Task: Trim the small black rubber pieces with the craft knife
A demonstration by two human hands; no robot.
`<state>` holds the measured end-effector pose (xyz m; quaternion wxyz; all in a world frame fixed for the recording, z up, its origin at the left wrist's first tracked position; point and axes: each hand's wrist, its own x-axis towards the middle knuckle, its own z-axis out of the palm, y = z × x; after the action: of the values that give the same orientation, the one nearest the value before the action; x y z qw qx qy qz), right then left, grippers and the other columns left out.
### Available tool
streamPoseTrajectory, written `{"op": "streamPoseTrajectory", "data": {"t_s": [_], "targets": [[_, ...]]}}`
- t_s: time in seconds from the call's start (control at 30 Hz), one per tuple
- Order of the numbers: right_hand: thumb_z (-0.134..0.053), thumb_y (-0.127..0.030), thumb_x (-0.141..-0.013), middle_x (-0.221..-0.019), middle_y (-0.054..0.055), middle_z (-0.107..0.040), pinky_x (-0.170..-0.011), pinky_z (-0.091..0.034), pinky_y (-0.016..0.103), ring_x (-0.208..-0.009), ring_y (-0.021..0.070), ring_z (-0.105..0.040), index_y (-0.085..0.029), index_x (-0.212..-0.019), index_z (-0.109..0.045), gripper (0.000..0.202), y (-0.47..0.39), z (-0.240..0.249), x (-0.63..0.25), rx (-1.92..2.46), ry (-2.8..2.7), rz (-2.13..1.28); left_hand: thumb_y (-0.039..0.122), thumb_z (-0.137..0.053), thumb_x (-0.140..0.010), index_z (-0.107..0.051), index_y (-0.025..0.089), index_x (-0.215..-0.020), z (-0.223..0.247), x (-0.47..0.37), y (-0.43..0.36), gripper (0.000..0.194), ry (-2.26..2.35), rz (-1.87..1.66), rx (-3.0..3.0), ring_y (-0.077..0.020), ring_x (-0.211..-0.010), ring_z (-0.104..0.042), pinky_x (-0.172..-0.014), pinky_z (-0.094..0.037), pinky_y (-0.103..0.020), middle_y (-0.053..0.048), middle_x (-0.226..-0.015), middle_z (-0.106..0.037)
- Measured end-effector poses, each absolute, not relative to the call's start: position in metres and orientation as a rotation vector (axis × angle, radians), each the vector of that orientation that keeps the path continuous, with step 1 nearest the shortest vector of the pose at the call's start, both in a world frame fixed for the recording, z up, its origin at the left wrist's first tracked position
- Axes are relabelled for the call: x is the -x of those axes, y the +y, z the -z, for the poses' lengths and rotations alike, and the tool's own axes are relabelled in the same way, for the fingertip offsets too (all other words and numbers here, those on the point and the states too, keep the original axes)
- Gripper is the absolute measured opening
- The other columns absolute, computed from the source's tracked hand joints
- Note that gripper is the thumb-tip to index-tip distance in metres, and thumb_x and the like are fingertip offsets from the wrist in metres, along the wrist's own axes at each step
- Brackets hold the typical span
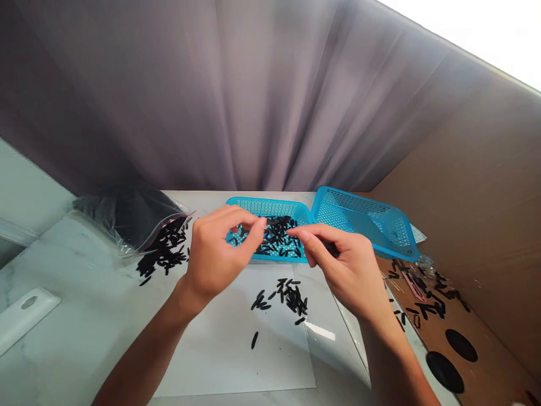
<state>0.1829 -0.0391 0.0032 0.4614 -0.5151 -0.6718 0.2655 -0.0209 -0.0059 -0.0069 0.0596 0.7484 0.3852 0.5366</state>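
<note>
My left hand is raised over the near side of a blue plastic basket, its thumb and forefinger pinched at what seems to be a small black oblong piece. Facing it, my right hand is closed, thumb against forefinger, with something dark showing within the curled fingers that I cannot make out. Many similar black pieces lie inside the basket below my fingertips. Closer to me, a loose group of black pieces rests on a white sheet, with a single one lying apart.
A clear zip bag of black pieces spills onto the marble-look table at left. A second blue basket stands tilted at right. Scattered black pieces and two black ovals lie on brown board. A white handled object sits left.
</note>
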Motion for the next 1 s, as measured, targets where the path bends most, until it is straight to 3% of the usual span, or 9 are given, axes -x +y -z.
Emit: {"op": "streamPoseTrajectory", "data": {"t_s": [0.07, 0.17, 0.37, 0.57, 0.73, 0.83, 0.93, 1.0], "targets": [[-0.066, -0.036, -0.098, -0.055, -0.004, -0.055, -0.049, -0.038, 0.024, -0.05, 0.0115, -0.048, -0.019, -0.093, -0.083, 0.025, -0.032, 0.0, -0.184, 1.272, -1.641, -0.762, 0.017, -0.071, -0.093, -0.079, 0.02, -0.089, 0.014, 0.022, 0.002, 0.009, 1.355, -1.498, -2.275, -0.0164, -0.072, -0.07, -0.065, -0.054, -0.028, -0.002, -0.087, -0.082], [-0.068, -0.032, -0.096, -0.056, -0.006, -0.052, -0.051, -0.037, 0.024, -0.052, 0.0116, -0.046, -0.018, -0.103, -0.079, 0.019, -0.027, 0.004, -0.184, 1.259, -1.675, -0.861, 0.021, -0.075, -0.093, -0.08, 0.021, -0.108, 0.018, 0.02, 0.004, 0.016, 1.322, -1.33, -2.273, -0.0185, -0.082, -0.074, -0.069, -0.058, -0.029, -0.004, -0.102, -0.083], [-0.067, -0.032, -0.097, -0.058, -0.01, -0.05, -0.054, -0.033, 0.025, -0.053, 0.0115, -0.042, -0.022, -0.114, -0.065, 0.019, -0.035, 0.006, -0.18, 1.219, -1.725, -0.919, 0.019, -0.081, -0.088, -0.077, 0.023, -0.101, 0.006, 0.013, -0.015, 0.015, 1.025, -1.273, -2.114, -0.016, -0.08, -0.077, -0.069, -0.059, -0.026, 0.0, -0.089, -0.082], [-0.06, -0.017, -0.096, -0.071, -0.006, -0.072, -0.058, -0.038, 0.026, -0.059, 0.0132, -0.054, -0.025, -0.125, -0.057, 0.03, -0.043, 0.008, -0.175, 1.203, -1.883, -0.838, 0.012, -0.083, -0.083, -0.08, 0.024, -0.086, 0.005, 0.011, -0.015, 0.012, 0.958, -1.135, -1.97, -0.0169, -0.078, -0.079, -0.069, -0.063, -0.026, 0.002, -0.086, -0.083], [-0.06, -0.017, -0.098, -0.079, -0.005, -0.076, -0.059, -0.039, 0.024, -0.061, 0.0121, -0.053, -0.025, -0.12, -0.059, 0.023, -0.042, 0.01, -0.173, 1.195, -1.956, -0.843, 0.006, -0.081, -0.08, -0.081, 0.023, -0.079, 0.008, 0.009, -0.016, 0.017, 0.979, -1.133, -1.9, -0.0153, -0.072, -0.078, -0.069, -0.064, -0.024, 0.003, -0.078, -0.082], [-0.063, -0.021, -0.1, -0.075, -0.005, -0.07, -0.059, -0.039, 0.024, -0.063, 0.0123, -0.055, -0.025, -0.117, -0.062, 0.017, -0.04, 0.011, -0.176, 1.174, -1.955, -0.786, 0.008, -0.084, -0.078, -0.08, 0.022, -0.081, 0.007, 0.011, -0.014, 0.014, 0.978, -1.228, -1.854, -0.0154, -0.072, -0.078, -0.068, -0.065, -0.024, 0.002, -0.078, -0.082], [-0.07, -0.028, -0.1, -0.061, -0.01, -0.054, -0.054, -0.035, 0.024, -0.054, 0.0116, -0.044, -0.024, -0.115, -0.066, 0.016, -0.04, 0.009, -0.181, 1.191, -1.905, -0.63, 0.011, -0.085, -0.079, -0.079, 0.02, -0.08, 0.006, 0.013, -0.013, 0.011, 1.017, -1.368, -1.816, -0.0149, -0.07, -0.077, -0.067, -0.065, -0.023, 0.001, -0.077, -0.081], [-0.071, -0.027, -0.099, -0.059, -0.01, -0.053, -0.055, -0.036, 0.024, -0.053, 0.0112, -0.043, -0.023, -0.11, -0.069, 0.012, -0.04, 0.007, -0.184, 1.183, -1.865, -0.554, 0.012, -0.086, -0.08, -0.079, 0.02, -0.08, 0.005, 0.015, -0.013, 0.011, 1.02, -1.433, -1.808, -0.0132, -0.07, -0.077, -0.067, -0.064, -0.02, 0.001, -0.076, -0.08]]}}
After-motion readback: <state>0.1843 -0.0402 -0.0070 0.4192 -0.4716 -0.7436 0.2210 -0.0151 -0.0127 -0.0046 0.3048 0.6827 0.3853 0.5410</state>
